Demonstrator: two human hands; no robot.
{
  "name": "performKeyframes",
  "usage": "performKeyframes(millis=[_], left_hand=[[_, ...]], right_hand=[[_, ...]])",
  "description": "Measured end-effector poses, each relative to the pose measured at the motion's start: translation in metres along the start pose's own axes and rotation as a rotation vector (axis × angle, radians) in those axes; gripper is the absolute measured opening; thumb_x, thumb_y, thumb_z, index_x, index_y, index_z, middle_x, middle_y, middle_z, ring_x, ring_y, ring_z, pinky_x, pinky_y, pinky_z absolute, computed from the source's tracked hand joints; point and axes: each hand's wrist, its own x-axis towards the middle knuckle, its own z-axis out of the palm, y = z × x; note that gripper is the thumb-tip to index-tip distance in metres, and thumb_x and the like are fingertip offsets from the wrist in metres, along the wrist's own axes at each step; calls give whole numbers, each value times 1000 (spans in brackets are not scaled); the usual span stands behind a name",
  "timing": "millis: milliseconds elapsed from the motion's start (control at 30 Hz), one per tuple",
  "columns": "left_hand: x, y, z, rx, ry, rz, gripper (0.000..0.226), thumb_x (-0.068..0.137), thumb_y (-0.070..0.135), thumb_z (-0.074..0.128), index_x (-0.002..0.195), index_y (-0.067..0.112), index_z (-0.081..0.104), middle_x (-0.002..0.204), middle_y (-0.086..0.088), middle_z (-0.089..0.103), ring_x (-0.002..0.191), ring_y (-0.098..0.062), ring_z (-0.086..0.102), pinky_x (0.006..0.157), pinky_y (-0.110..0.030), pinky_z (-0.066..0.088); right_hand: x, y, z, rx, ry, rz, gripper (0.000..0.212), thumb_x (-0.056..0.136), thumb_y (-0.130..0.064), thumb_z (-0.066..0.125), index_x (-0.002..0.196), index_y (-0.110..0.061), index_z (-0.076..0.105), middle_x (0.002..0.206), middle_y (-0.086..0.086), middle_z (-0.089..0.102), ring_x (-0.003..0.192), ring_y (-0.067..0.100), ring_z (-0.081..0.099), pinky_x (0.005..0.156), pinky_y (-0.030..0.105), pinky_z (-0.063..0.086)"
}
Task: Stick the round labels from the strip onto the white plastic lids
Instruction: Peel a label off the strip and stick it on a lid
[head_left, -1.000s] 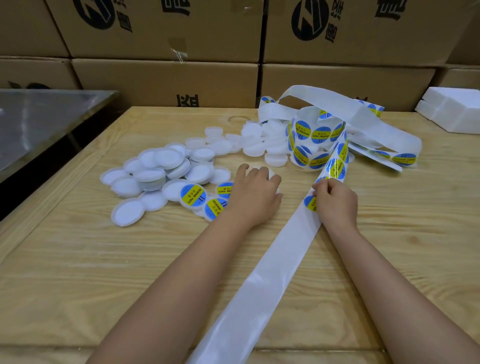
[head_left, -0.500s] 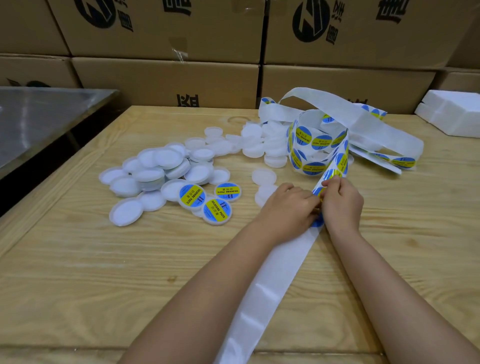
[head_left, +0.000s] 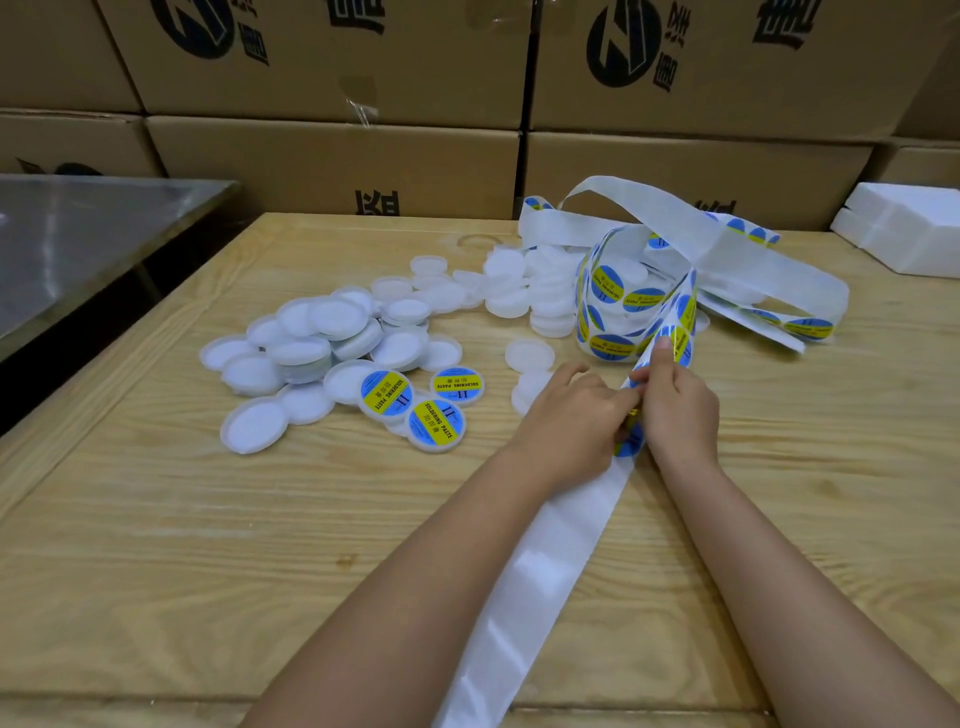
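A white backing strip (head_left: 550, 566) runs from the table's near edge up to a tangled coil with blue-and-yellow round labels (head_left: 607, 285) at the back right. My right hand (head_left: 680, 410) grips the strip where the labels begin. My left hand (head_left: 571, 421) pinches a round label (head_left: 631, 441) between the two hands, mostly hidden by my fingers. Three labelled lids (head_left: 436, 423) lie left of my left hand. A heap of plain white lids (head_left: 322, 343) sits further left, and two plain lids (head_left: 530, 356) lie just beyond my left hand.
The wooden table (head_left: 208, 545) is backed by stacked cardboard boxes (head_left: 337, 161). A metal table (head_left: 78, 244) stands to the left across a dark gap. A white foam block (head_left: 904, 228) rests at the far right. More white lids (head_left: 540, 291) are piled behind the coil.
My left hand left the lid area and moved right to the strip, meeting my right hand. It now pinches a label there. My right hand kept its hold on the strip.
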Motion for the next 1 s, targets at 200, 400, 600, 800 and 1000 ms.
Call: performKeyframes(millis=[200,400,600,800,1000], left_hand=[[-2,-4,-5,-50,1,-37,15,86,19,55,98,12,61,90,-6,65,97,-23,56,102,-28,22],[-8,-5,-15,-156,33,-40,10,85,18,59,88,13,68,87,-1,65,94,-22,55,85,-30,30],[-25,-15,-25,-508,102,-149,1,79,12,69,80,11,68,80,0,66,76,-6,52,75,-19,36],[-32,-31,-36,-1043,303,-513,25,78,1,71,70,23,62,69,11,64,62,4,57,64,-13,46],[-34,-46,-37,-1201,444,-647,20,79,-3,69,74,15,62,66,3,64,60,-4,58,69,-21,50]], right_hand=[[-2,-4,-1,29,-4,40,60,97,-56,21,68,-24,62,83,3,69,90,24,59,78,33,39],[-5,-6,-2,37,-5,60,64,95,-61,21,67,-21,63,74,-4,66,85,22,59,75,33,40],[-4,-4,-1,-10,-7,16,67,97,-57,20,77,-15,68,76,-2,66,84,21,57,73,30,34],[-3,1,0,-158,4,-51,41,96,-33,42,78,-2,63,77,12,64,82,31,55,63,33,34],[-11,-10,-3,-69,44,-313,13,89,-16,60,91,-9,71,87,6,68,82,20,55,73,20,36]])
